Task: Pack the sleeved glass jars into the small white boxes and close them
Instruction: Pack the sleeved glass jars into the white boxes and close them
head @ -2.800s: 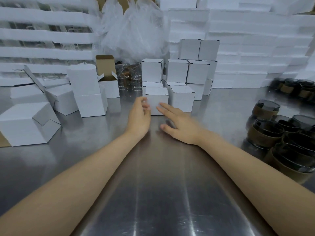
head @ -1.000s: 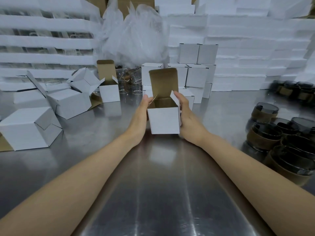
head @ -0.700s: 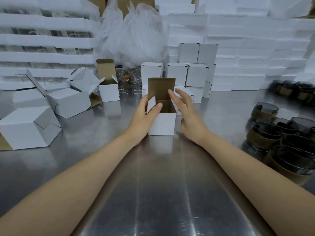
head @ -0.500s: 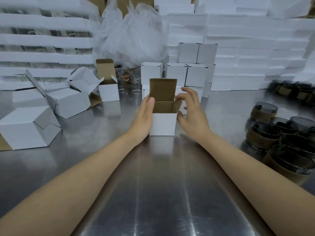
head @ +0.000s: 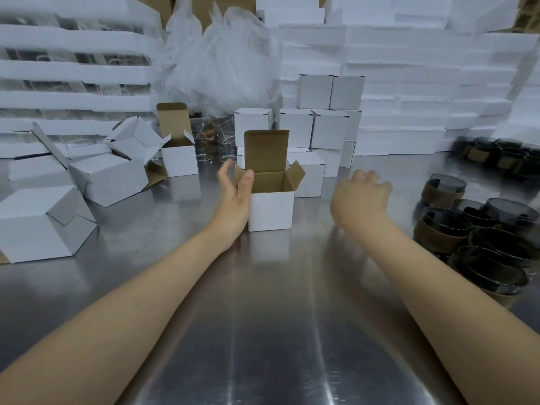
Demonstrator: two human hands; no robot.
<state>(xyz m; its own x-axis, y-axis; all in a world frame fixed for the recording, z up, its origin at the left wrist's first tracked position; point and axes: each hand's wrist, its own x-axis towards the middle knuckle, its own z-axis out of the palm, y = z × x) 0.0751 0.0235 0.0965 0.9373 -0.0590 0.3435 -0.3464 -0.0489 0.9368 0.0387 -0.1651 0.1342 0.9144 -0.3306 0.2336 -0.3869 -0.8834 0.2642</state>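
Head view: the white box (head: 271, 210) stands upright at the frame's centre on the steel tabletop (head: 263, 331), lid flap straight up, its brown inside showing nothing in it. The left hand (head: 235, 197) rests against its left wall, grip slack, thumb by the rim. The right hand (head: 361, 197), blurred, hovers centre-right, grip released and holding nothing, near the sleeved jars (head: 444, 226) standing mouths-up at the right edge

I count two hands: left hand (head: 233, 197), right hand (head: 361, 197). Two open boxes (head: 271, 211) stand upright. Jars (head: 445, 229) and closed boxes (head: 315, 92) overlap; I cannot count them.
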